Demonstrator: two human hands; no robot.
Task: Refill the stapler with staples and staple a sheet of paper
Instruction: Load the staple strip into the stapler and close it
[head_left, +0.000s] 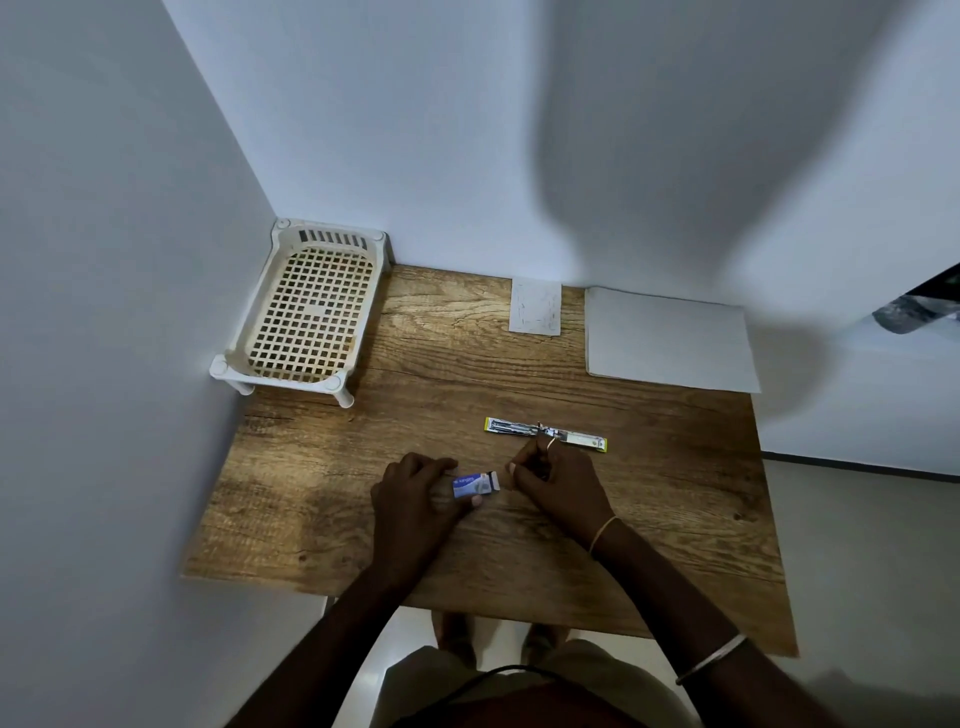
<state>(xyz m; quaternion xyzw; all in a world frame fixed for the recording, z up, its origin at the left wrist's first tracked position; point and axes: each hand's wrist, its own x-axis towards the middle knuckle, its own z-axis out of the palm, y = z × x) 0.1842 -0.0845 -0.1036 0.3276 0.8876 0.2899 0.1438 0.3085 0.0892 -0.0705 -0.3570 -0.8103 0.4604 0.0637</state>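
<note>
A yellow stapler (545, 433) lies opened out flat on the wooden table (467, 364), its metal channel facing up. My left hand (415, 493) pinches a small blue staple box (474, 484), whose inner tray is slid partly out to the right. My right hand (556, 480) sits just right of the box and in front of the stapler, fingers curled together; whether they pinch staples I cannot tell. A small white sheet of paper (536, 306) lies at the table's far edge.
A cream plastic lattice tray (306, 312) on short legs stands in the far left corner against the walls. A stack of white paper (670, 340) lies at the far right. The table's near edge is close to my body.
</note>
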